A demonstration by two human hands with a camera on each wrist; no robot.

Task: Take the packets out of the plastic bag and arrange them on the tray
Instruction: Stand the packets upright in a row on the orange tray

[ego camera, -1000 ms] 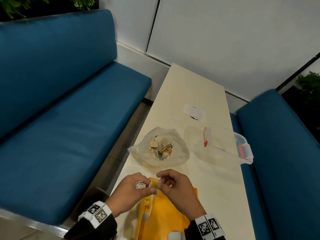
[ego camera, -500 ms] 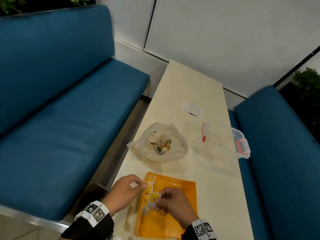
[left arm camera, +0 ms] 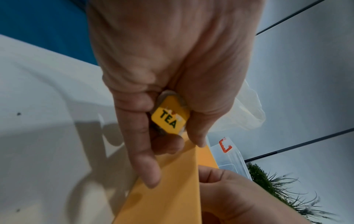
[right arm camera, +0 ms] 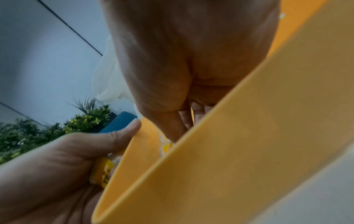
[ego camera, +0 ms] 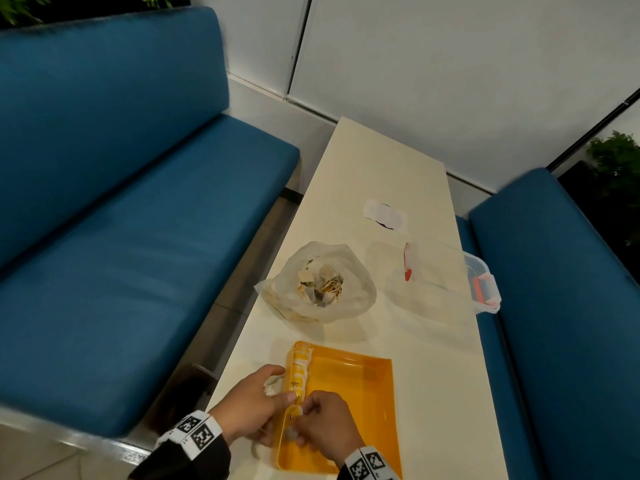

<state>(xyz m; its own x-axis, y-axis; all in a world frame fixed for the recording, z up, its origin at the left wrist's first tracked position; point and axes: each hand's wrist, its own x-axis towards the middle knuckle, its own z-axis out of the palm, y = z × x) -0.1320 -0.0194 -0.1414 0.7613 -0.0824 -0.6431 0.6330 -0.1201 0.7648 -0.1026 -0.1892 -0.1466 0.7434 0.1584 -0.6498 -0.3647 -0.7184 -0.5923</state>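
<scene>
An orange tray (ego camera: 360, 386) lies at the near end of the table. A row of yellow-and-white tea packets (ego camera: 300, 367) lines its left wall. Beyond it the open plastic bag (ego camera: 356, 296) holds several more packets (ego camera: 322, 284). My left hand (ego camera: 277, 389) is just outside the tray's left wall and grips a packet with a yellow TEA tag (left arm camera: 169, 119). My right hand (ego camera: 301, 415) reaches inside the tray, its curled fingers pinching a packet (ego camera: 296, 409) at the near end of the row. In the right wrist view the tray wall (right arm camera: 229, 136) hides the right fingertips.
A clear plastic box (ego camera: 446, 271) with orange latches stands at the table's right edge, and a white paper scrap (ego camera: 384, 214) lies farther back. Blue sofas flank the narrow table (ego camera: 381, 161) on both sides. A wall closes the far end.
Both hands have come down from above the tray's far edge to its left wall. The right hand has brought its packet down into the tray, at the near end of the row.
</scene>
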